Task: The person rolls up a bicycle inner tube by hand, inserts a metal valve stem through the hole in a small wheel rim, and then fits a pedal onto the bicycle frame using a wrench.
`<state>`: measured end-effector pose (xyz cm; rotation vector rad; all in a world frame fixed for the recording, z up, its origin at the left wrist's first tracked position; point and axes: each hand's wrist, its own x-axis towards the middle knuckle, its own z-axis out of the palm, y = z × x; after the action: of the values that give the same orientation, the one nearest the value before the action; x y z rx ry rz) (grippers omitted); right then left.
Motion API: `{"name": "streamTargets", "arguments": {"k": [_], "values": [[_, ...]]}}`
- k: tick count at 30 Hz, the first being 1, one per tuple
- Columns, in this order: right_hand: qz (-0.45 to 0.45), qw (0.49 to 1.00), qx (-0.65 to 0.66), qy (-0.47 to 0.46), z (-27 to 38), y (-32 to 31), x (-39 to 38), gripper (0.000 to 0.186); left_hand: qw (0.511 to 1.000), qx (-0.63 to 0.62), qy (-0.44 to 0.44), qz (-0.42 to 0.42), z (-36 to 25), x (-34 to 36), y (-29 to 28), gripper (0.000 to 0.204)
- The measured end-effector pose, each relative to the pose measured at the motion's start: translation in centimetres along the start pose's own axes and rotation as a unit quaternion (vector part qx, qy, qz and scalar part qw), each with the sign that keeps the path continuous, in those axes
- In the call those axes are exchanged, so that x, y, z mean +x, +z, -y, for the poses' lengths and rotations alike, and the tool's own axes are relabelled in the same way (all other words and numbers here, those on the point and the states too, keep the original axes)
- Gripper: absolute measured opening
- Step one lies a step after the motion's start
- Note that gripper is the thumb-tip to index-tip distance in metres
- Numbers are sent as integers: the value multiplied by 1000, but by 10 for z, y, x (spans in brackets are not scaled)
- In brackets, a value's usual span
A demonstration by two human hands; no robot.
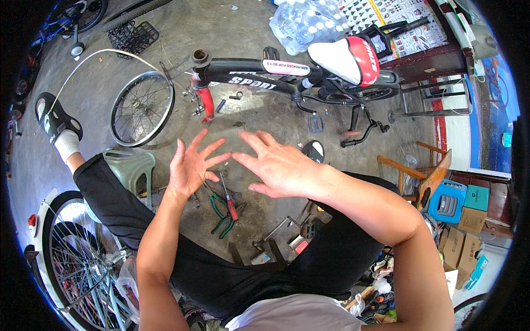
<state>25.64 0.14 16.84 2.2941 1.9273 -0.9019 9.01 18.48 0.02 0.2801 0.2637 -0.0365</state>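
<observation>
Bicycle frame (237, 64), black, one: on the floor before me, on the far side of my hands, its open head tube (200, 57) toward my left. Landmark for all entries below.

Nearest:
- Left hand (190, 168), mine: raised on the near side of the frame, below its head tube end. Grip open, palm turned up, fingers spread.
- Right hand (280, 168), mine: raised on the near side of the frame's middle. Grip open, back of the hand up, fingers loosely extended. Fingertips of both hands nearly meet; whether they touch, I cannot tell.
- Screwdriver (232, 211), red-handled, and pliers (227, 227), green-handled: side by side on the floor, nearer me than the frame, partly under my hands.
- Stool (146, 164), pale green plastic: left of the frame and nearer me.

Middle:
- Wheel (142, 108), spoked, dark tyre: left of the frame's head tube.
- Fork-like part (206, 102), red: just on the near side of the head tube.
- Cylinder (221, 105), small, dark: on the floor between the frame and my hands.
- Saddle (345, 59), white and red: at the frame's right end.

Farthest:
- Basket (132, 39), black mesh: left of and beyond the frame.
- Bottles (309, 25), clear, wrapped in plastic: beyond the frame.
</observation>
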Motion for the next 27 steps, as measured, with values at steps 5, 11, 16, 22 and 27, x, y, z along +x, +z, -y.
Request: {"name": "streamTargets", "arguments": {"k": [5, 11, 16, 22, 27], "values": [[-3, 1000, 13, 5, 2, -1, 1, 76, 1000, 10, -2, -5, -1, -1, -2, 103], [59, 998, 6, 2, 0, -6, 1, 66, 1000, 20, 0, 3, -3, -1, 0, 98], [226, 974, -17, -2, 1, -16, 8, 56, 967, 240, 47, -72, 2, 0, -19, 78], [75, 994, -55, -54, -8, -1, 1, 55, 939, 324, 48, -106, 7, 0, -7, 67], [48, 998, 14, -47, -9, -3, 0, 55, 936, 287, 63, -196, 9, -3, 7, 63]]}}
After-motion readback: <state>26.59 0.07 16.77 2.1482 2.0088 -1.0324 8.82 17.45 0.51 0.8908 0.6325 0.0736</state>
